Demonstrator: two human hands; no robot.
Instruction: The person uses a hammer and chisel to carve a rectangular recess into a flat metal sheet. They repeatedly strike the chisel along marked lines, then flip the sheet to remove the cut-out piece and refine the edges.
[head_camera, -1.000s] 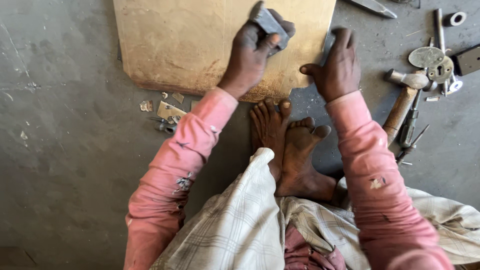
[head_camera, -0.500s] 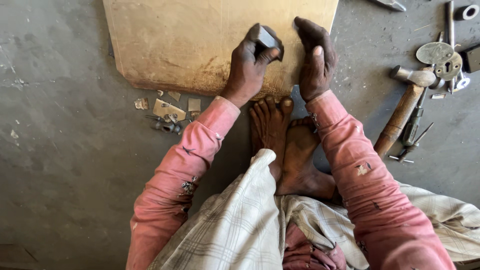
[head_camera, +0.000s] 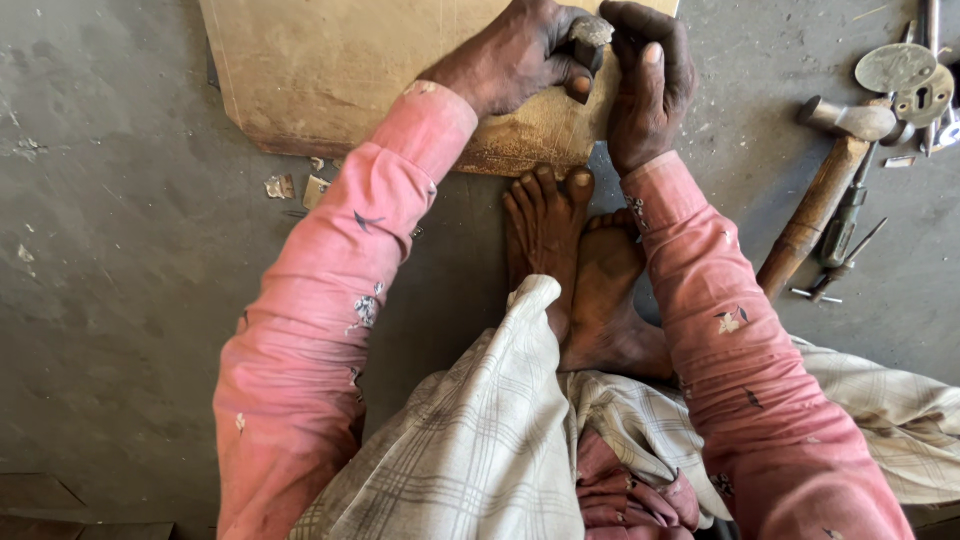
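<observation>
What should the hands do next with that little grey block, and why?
Probably press the small grey block down flat onto the wooden board. The left hand grips it at the board's near edge, and the right hand is beside it, touching.

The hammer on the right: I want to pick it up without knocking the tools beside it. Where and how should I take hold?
Probably grip the hammer by its wooden handle, around the middle. The handle slants down-left from the metal head and lies bare on its left side, while a screwdriver runs along its right. So come from above and the left, fingers wrapping across the handle.
</observation>
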